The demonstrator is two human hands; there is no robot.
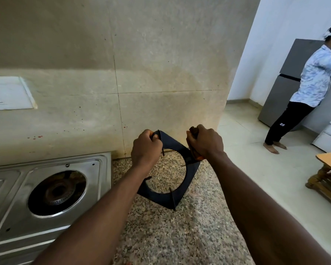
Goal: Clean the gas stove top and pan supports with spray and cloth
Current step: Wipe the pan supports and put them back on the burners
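The pan support (pixel 192 175) stands tilted on the counter (pixel 180 236) just right of the stove (pixel 8 217), its top gripped by the left hand (pixel 146 146), the right hand (pixel 204 143) clenching a cloth (pixel 198 158) against its edge; hard rubbing could make the bottom corner skid.

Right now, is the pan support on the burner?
Off. Left hand and right hand hold the pan support tilted over the counter; the burner is bare.
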